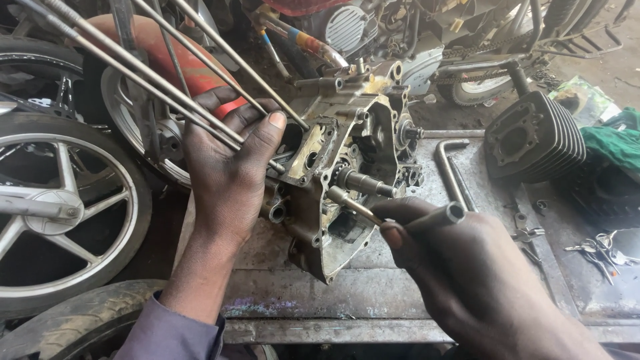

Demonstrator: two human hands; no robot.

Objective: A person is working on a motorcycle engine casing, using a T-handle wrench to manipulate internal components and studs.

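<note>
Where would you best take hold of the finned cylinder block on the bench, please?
Grip the finned cylinder block across its finned sides, coming from above and the right. It lies on its side on the bench, bore facing left toward the crankcase, and the fins give broad ridged faces; the right side is free of the hands.

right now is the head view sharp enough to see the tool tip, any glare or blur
Head view: soft, even daylight with no hard shadows; the engine crankcase and the socket wrench in the right hand are sharp; mild sheen on the long studs by the left hand; the wheels at the left edge bend slightly from the wide lens.
</note>
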